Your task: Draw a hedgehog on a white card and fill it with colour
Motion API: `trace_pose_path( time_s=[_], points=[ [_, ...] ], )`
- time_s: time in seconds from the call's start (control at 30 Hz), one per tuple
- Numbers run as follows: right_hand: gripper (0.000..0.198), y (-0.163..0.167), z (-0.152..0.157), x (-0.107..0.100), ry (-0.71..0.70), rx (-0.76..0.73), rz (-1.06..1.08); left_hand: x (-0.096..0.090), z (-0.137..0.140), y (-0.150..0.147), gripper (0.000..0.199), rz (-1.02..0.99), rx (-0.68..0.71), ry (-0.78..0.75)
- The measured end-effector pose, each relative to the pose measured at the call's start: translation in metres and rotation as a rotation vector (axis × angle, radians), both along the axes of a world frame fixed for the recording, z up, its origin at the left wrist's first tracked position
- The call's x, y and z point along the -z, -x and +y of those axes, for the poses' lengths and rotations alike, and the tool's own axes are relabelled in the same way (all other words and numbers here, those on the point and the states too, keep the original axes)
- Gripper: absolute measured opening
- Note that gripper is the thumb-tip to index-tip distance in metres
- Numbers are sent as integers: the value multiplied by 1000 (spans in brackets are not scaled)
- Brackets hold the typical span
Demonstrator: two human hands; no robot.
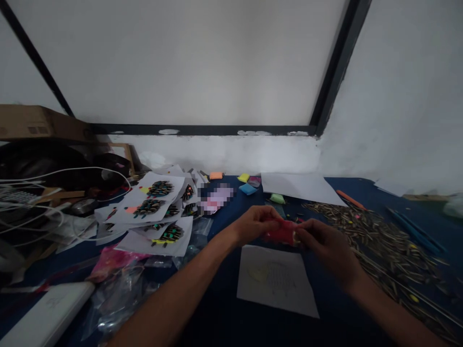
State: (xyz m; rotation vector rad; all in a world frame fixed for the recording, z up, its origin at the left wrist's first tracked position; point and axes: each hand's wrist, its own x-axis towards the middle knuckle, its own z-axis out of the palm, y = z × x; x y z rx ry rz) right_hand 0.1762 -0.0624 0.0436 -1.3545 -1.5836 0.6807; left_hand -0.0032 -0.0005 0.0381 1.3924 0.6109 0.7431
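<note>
Both hands hold a small, soft red packet (283, 233) above the table. My left hand (256, 225) pinches its left end between thumb and fingers. At its right end, my right hand (327, 243) has closed fingers on the edge, where a pale bit shows. What is inside the packet cannot be made out clearly. Just below the hands lies a sheet of paper (277, 294) with a faint drawing and a yellowish patch on its left part. Beyond the hands are small packets: light green (277, 198), blue (248, 189), yellow (243, 178) and orange (216, 176).
Striped seeds (390, 241) spread over the right side, with an orange tool (350, 198) and blue tweezers-like tool (417, 232) among them. Seed-decorated sheets (177, 243) pile up at left, near clear plastic bags (121, 299), a white box-shaped device (48, 313) and cables. A wall stands behind.
</note>
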Motion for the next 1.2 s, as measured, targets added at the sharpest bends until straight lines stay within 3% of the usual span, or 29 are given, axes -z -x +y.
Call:
trace_pose_path(
  time_s=[0.23,0.47,0.67,0.93,1.07,1.2],
  points=[
    [16,-1,-2,12,-59,-27,-27,-4,-1,0,23,-31,-22,65],
    [19,1,-5,-4,14,-35,43,-8,-3,4,46,-34,19,21],
    [25,0,-2,-10,91,-37,79,-2,-2,1,35,-31,-9,-32],
    [14,0,-2,8,-78,-17,42,1,-2,-2,30,-32,-20,54],
    [25,-3,-4,10,-128,-4,-143,-4,-3,1,35,5,-1,73],
    [23,-7,-3,9,-304,4,-339,-7,-4,1,35,30,-37,87]
  ],
)
